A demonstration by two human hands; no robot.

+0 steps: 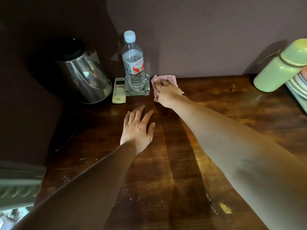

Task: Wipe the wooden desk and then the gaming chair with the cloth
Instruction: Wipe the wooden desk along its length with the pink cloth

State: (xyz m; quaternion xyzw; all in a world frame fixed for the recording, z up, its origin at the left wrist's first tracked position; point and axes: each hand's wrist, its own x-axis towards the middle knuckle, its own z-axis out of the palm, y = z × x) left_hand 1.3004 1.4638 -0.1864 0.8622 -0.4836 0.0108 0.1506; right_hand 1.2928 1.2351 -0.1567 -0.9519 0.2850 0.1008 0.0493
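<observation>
Dark wooden desk (182, 155) under a mauve wall: at its back edge my right hand (167, 95) grips the soft, light cloth (172, 78) bunched; my left hand (137, 128) lies spread.

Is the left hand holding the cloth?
No, the left hand is open and empty; the right hand holds the cloth on the desk.

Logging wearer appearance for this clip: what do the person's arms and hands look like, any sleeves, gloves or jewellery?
The left hand and right hand are bare: no gloves, rings or watch show. On the left, a plain, close-fitting brown long sleeve seems to reach the wrist. The right forearm shows no sleeve edge or markings.
</observation>
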